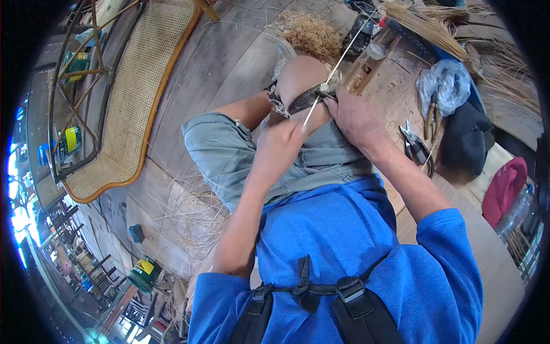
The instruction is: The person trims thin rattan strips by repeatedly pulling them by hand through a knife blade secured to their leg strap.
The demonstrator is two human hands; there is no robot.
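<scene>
A pale cane strand (345, 53) passes over one end of the dark pad (303, 102), which lies across the bare leg (301, 74), presumably shielding skin. Torso-side of the pad, the left hand (281, 142) is closed on the strand, seemingly for tension. Against the pad's right end, the right hand (356, 117) steadies the crossing; whether its fingers pinch the strand I cannot tell.

Left grip (279, 147) on pale strip (311, 110); right grip (358, 117) at dark pad (301, 103) across bare knee (302, 73); cutters (420, 151) near right forearm (404, 175).

Cane furniture (129, 103) on wooden floor (192, 71)
</scene>
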